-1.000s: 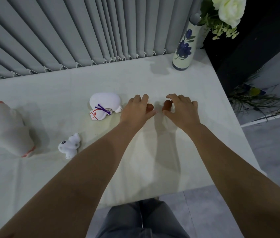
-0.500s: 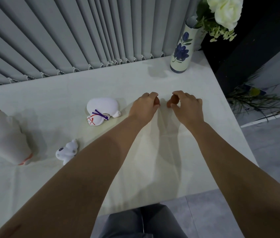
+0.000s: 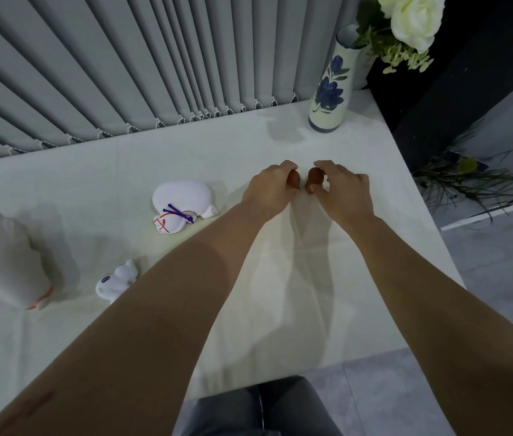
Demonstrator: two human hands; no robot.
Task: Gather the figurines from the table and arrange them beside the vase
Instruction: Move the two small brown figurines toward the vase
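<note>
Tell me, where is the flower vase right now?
The vase stands upright at the table's far right corner, beside the blinds, beyond both hands.

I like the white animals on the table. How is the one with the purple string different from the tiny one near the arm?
The figurine with the purple string is clearly bigger and rounder; the tiny figurine is much smaller and slimmer. The bigger one has purple and red markings, while the tiny one shows only small dark marks on its face. The bigger one lies farther back on the table; the tiny one sits nearer the front, partly behind the left forearm. Both are white and untouched.
</note>
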